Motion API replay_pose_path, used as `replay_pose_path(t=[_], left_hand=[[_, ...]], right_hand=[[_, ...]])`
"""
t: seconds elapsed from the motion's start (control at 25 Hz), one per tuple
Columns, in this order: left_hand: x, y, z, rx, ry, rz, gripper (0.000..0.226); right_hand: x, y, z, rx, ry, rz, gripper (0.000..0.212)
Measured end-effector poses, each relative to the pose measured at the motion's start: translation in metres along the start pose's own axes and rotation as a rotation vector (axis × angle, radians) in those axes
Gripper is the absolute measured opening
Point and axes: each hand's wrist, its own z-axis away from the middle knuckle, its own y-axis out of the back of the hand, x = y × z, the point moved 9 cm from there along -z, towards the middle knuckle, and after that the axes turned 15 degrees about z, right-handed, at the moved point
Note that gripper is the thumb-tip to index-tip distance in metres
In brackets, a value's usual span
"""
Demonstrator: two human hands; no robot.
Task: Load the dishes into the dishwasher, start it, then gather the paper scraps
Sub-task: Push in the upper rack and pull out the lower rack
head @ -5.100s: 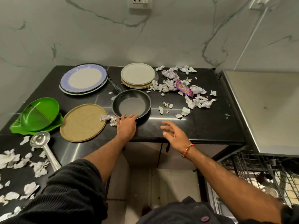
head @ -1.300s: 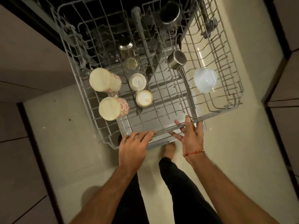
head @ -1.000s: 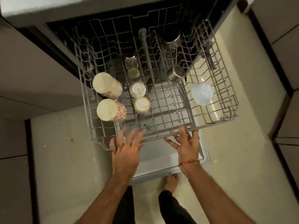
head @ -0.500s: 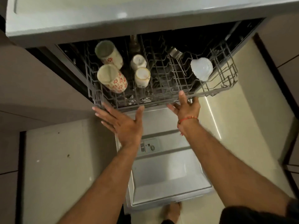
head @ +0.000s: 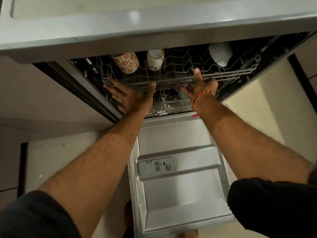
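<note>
Upper rack (head: 188,79): the wire basket sits almost fully inside the dishwasher (head: 283,54), only its front rail showing at the mouth of the tub, presumably so the lower level can be reached or the door shut.
Dishes aboard: a red-flowered mug (head: 127,61) and a pale cup (head: 155,61) lie on their sides at the left of the rack, and a white bowl (head: 220,53) sits mouth down at the right, likely so water drains off them.
Left hand (head: 128,98): fingers straight and spread, palm flat against the rack's left front corner, holding nothing; it looks placed to push, not to grip.
Right hand (head: 201,87): one finger stretches up over the front rail while the others bend beneath it; whether they hook the wire cannot be told from this angle.
Lower rack (head: 169,104): a strip of it shows under the hands, with pale bits among the wires that are too small to identify.
Door (head: 180,169): folded down flat toward the person, detergent compartment (head: 157,166) facing up, which leaves the opening free for loading.
Table (head: 120,23): the grey slab over the appliance hides the back of the tub.
Person: dark sleeves pushed up both forearms, a red thread bracelet (head: 202,94) on the right wrist, a bare foot (head: 127,215) beside the door's edge.
Stage, as judged: racks are being set; starting the machine and gathering paper scraps appear not yet done.
</note>
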Motion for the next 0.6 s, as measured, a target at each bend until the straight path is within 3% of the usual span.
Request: replay_pose_path(t=[0.16, 0.32, 0.4, 0.52, 0.6], left_hand=[[0.002, 0.003, 0.004, -0.064, -0.069, 0.011, 0.137], [-0.004, 0.027, 0.028, -0.013, -0.268, 0.031, 0.120], [-0.047, 0.036, 0.039, 0.057, -0.196, -0.038, 0.116], [-0.125, 0.029, 0.039, -0.022, -0.023, -0.159, 0.114], [-0.172, 0.022, 0.029, 0.020, 0.221, 0.159, 0.097]], right_hand=[[-0.001, 0.000, 0.001, -0.059, 0.010, 0.048, 0.038], [0.011, 0.003, 0.011, -0.125, 0.053, 0.081, 0.082], [0.031, 0.014, 0.009, -0.119, 0.128, 0.074, 0.079], [0.086, 0.049, -0.015, -0.027, 0.072, 0.106, 0.068], [0.120, 0.061, -0.038, -0.048, 0.003, 0.133, 0.080]])
